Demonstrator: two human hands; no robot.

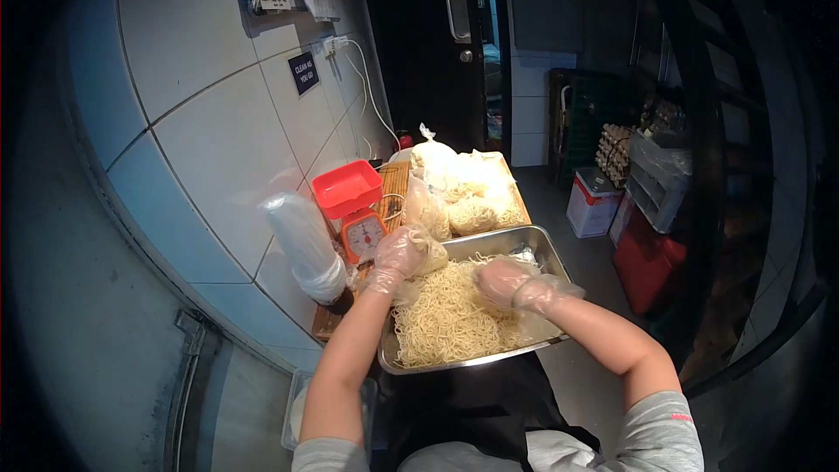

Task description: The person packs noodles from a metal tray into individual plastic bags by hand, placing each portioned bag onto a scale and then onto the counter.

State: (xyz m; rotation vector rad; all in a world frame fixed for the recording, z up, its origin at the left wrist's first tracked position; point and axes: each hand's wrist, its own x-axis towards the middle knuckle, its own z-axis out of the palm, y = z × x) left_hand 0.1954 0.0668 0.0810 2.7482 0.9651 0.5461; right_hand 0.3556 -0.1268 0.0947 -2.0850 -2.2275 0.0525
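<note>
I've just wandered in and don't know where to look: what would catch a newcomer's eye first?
Probably the heap of pale yellow noodles in the metal tray at centre, with the plastic-gloved left grip and right grip at it. Next, the bright red pan on the orange scale, left of the tray by the tiled wall; then the bagged noodles beyond the tray.

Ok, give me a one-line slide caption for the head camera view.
Gloved left hand and right hand at a metal tray of loose noodles, bagged noodles and an orange scale nearby.
</note>
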